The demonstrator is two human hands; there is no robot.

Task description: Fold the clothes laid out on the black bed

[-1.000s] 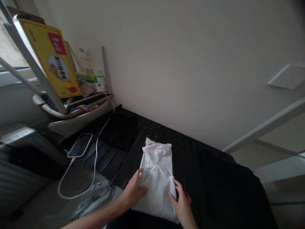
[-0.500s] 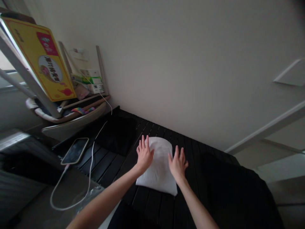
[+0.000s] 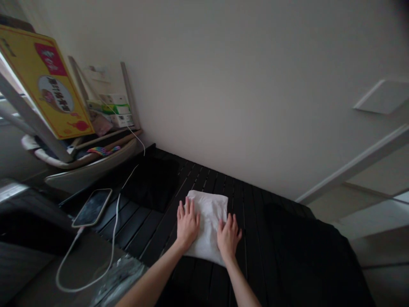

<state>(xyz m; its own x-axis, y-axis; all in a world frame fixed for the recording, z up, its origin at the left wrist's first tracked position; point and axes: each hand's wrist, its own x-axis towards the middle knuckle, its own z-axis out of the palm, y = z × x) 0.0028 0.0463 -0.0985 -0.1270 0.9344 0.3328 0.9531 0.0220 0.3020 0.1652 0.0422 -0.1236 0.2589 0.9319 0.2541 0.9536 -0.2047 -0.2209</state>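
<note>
A folded white cloth garment (image 3: 208, 224) lies flat on the black slatted surface (image 3: 153, 230), a compact rectangular bundle. My left hand (image 3: 188, 224) presses flat on its left side, fingers spread. My right hand (image 3: 228, 238) rests on its lower right edge, also flat with fingers apart. Neither hand grips the cloth. The parts of the bundle under my palms are hidden.
A smartphone (image 3: 92, 207) lies to the left, joined to a white charging cable (image 3: 114, 232). Behind it sits a flat black item (image 3: 150, 184). Dark fabric (image 3: 306, 256) covers the right side. A wall rises behind, and a yellow printed board (image 3: 47, 81) leans at upper left.
The white garment has gone from a long loose shape to a shorter, neater bundle. Both hands have come down from its far end and now press flat nearer its middle and front.
</note>
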